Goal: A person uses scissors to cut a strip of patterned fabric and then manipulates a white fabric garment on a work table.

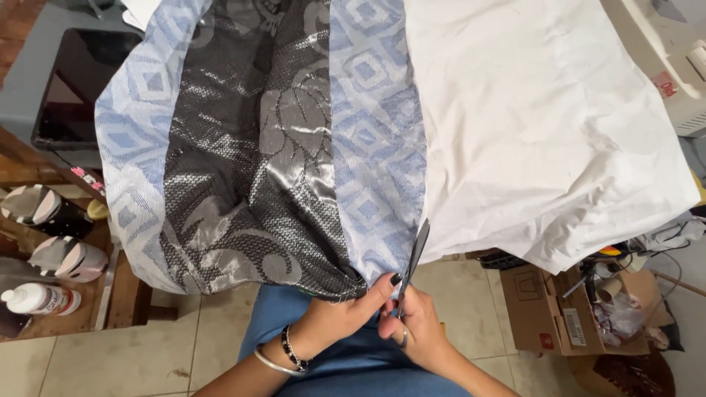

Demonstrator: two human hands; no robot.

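Upward scissors [413, 257], right hand [415, 331] gripping

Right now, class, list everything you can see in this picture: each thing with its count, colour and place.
patterned fabric: one, blue, grey and black, draped over the table, left
white cloth: one, white, over the table, right
scissors: one pair, dark, blades at the fabric's lower edge
sewing machine: one, cream, top right
cardboard box: one, brown, floor at right, holding oddments
bottle: one, white, shelf at left
shoes: two, black and white, shelf at left
bracelets: two, silver and black, left wrist
left hand: pinching the fabric's edge
right hand: grip on the scissors
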